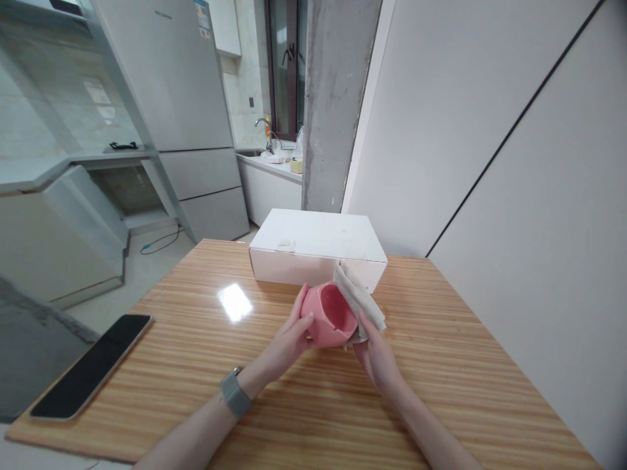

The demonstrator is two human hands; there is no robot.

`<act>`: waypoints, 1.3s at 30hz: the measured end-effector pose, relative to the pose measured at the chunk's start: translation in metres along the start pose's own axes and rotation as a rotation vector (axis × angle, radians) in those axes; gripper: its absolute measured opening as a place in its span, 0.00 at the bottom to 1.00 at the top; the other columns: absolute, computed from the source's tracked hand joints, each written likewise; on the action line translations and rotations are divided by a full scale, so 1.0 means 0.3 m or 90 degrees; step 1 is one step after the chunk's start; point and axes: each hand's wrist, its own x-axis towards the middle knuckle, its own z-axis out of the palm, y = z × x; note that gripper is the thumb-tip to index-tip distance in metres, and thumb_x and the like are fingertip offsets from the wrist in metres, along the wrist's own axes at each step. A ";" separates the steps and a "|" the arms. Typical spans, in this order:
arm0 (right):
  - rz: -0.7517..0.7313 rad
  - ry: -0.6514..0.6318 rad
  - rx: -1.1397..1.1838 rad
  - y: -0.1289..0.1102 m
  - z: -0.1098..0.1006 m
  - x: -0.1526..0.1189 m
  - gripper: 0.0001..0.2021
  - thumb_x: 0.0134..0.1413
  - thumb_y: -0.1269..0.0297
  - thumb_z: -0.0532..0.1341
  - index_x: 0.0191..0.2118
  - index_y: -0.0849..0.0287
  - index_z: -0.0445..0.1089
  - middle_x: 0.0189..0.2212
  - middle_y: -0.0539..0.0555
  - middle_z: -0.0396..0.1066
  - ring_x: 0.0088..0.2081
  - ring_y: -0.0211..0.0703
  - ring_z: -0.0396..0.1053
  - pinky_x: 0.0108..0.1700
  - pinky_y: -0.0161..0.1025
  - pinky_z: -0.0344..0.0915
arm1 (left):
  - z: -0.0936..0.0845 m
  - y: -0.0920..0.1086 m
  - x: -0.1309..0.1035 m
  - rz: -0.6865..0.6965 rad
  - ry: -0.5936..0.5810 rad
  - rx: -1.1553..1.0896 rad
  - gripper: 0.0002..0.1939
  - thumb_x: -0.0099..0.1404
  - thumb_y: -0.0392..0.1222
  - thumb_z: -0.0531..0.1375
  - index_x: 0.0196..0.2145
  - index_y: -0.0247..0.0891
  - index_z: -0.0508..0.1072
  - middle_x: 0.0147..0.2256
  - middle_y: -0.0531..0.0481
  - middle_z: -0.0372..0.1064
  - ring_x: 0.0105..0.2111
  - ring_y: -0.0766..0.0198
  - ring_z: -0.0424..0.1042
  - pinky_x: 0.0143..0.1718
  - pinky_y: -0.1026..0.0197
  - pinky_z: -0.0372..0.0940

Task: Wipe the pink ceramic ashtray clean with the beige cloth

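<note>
A pink bowl-like pot (321, 320) is tilted above the table, its opening turned to the right. My left hand (294, 336) grips it from the left side, thumb near the front and fingers behind. My right hand (373, 349) holds a folded light grey cloth (360, 299) against the pot's right rim, thumb on the outside of the cloth. The fingers of my right hand are partly hidden under the cloth. A grey band is on my left wrist.
A white box (318, 235) lies just behind the pot. A dark, flat, phone-like slab (93, 369) rests at the left edge of the wooden table (455, 365). A white wall (490, 163) borders the right side; a fridge (166, 85) stands beyond the table.
</note>
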 end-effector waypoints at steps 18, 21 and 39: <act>-0.008 -0.024 -0.016 -0.052 -0.010 0.006 0.20 0.54 0.51 0.63 0.51 0.52 0.73 0.52 0.52 0.75 0.60 0.53 0.63 0.63 0.52 0.58 | 0.011 0.015 0.000 0.073 -0.052 0.136 0.48 0.41 0.37 0.75 0.58 0.44 0.62 0.58 0.41 0.63 0.58 0.43 0.61 0.59 0.43 0.55; -0.002 -0.022 -0.026 -0.051 -0.007 0.008 0.20 0.53 0.49 0.64 0.47 0.53 0.75 0.49 0.52 0.76 0.61 0.53 0.63 0.63 0.53 0.57 | 0.013 0.022 -0.001 0.079 -0.043 0.146 0.47 0.41 0.37 0.75 0.58 0.43 0.62 0.57 0.40 0.64 0.58 0.44 0.62 0.58 0.43 0.56; 0.018 -0.018 -0.018 0.031 -0.023 0.008 0.23 0.44 0.46 0.68 0.47 0.46 0.75 0.55 0.50 0.71 0.63 0.55 0.58 0.67 0.56 0.47 | 0.027 0.023 0.016 0.217 0.135 0.206 0.50 0.38 0.38 0.75 0.58 0.44 0.58 0.59 0.40 0.60 0.60 0.43 0.58 0.59 0.43 0.56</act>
